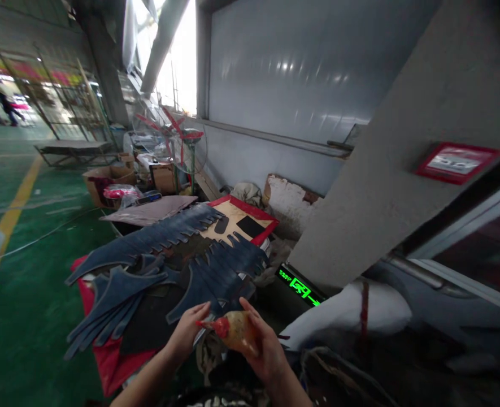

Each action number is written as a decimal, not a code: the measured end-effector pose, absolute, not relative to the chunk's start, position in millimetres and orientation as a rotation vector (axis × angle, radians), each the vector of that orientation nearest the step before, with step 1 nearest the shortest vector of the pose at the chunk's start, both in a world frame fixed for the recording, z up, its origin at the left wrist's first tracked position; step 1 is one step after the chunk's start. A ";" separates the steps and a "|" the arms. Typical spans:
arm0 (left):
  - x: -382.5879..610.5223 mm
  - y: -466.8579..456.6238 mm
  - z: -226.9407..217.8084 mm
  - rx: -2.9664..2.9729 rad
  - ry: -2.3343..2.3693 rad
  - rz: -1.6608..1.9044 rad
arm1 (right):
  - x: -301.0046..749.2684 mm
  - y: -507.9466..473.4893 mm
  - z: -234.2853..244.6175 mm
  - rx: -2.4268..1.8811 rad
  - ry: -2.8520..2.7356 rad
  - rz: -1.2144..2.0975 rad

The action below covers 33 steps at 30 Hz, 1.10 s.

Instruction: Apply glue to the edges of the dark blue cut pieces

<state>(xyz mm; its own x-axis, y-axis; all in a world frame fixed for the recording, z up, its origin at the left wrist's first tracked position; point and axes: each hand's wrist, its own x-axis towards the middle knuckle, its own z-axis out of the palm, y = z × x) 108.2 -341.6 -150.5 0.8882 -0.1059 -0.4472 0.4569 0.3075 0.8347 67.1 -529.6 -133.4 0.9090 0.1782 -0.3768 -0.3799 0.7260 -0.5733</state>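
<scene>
My right hand [269, 347] is wrapped around a squeeze bottle [241, 332] with a yellowish, stained body and a red cap. The bottle lies on its side, its thin nozzle pointing left toward my left hand [186, 330]. Beside that nozzle, the left fingers are stretched out; whether they touch the red tip I cannot tell. Just beyond my hands, dark blue cut leather-like pieces [220, 271] lie overlapped in a row on a red-edged board [105, 362]. A second row of blue pieces [148, 234] runs behind them, and a loose stack [114, 299] fans out at the left.
A green lit exit sign [299, 287] stands low by the slanted pillar [360, 186] on the right. Behind the board are a red-bladed fan [177, 133] and a cardboard box [105, 183]. Green floor [59, 237] extends left, where a person [6, 99] is far off.
</scene>
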 end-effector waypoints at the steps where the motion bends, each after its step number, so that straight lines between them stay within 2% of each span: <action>1: 112.6 -348.2 -144.1 1.272 0.223 -0.390 | 66.1 -526.3 -132.8 -0.705 0.312 0.328; 6: 140.3 -375.4 -129.2 1.250 -0.003 -0.596 | 64.8 -515.6 -125.2 -0.759 0.297 0.355; 11: 140.2 -371.3 -131.5 1.141 -0.036 -0.587 | 61.3 -526.8 -112.6 -0.850 0.315 0.233; 13: 131.8 -363.4 -127.3 1.098 -0.019 -0.554 | 56.5 -540.5 -109.3 -0.987 0.319 0.086; 16: 118.1 -351.7 -113.1 1.042 -0.011 -0.557 | 48.9 -565.2 -106.0 -1.443 0.264 -0.366; 18: 111.3 -346.5 -101.3 0.990 0.005 -0.556 | 45.7 -578.3 -102.4 -1.727 0.113 -0.670; 20: 106.8 -343.8 -91.2 0.926 0.049 -0.542 | 44.3 -584.9 -97.0 -1.868 -0.064 -0.838; 27: 98.7 -341.1 -83.3 0.876 0.108 -0.534 | 44.6 -577.1 -80.8 -2.075 -0.512 -1.053; 33: 92.5 -340.1 -87.6 0.913 0.162 -0.501 | 42.7 -582.3 -75.8 -2.129 -0.561 -1.223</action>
<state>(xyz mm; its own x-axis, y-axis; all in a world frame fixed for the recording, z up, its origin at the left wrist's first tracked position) 92.5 -340.1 -87.6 0.8737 -0.3460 -0.3420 0.4807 0.5059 0.7163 42.7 -582.3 -75.8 0.4828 0.0580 0.8738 0.6247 -0.7221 -0.2972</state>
